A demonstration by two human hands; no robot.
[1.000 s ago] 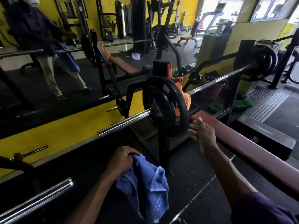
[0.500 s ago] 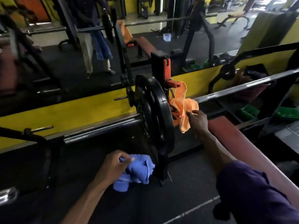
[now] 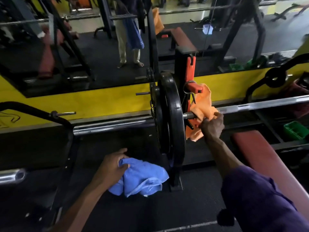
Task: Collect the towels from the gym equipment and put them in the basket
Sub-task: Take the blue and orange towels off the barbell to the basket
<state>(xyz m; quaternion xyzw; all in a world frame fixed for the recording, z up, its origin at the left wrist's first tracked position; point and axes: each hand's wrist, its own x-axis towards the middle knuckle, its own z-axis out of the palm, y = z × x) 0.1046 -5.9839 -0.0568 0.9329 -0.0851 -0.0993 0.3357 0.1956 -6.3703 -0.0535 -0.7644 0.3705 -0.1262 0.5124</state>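
Two towels occupy us: our left hand (image 3: 111,166) bunches the blue towel (image 3: 142,177), freeing our right hand (image 3: 212,126) to clench the orange towel (image 3: 201,108) draped over the barbell (image 3: 260,105).

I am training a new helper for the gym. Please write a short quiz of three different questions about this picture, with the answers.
1. True or false: the left hand holds a blue towel.
2. Which colour is the towel in the right hand? A green, B orange, C white.
3. Fill in: the orange towel hangs on the rack beside the black weight ____.

Key: 1 true; 2 B; 3 plate.
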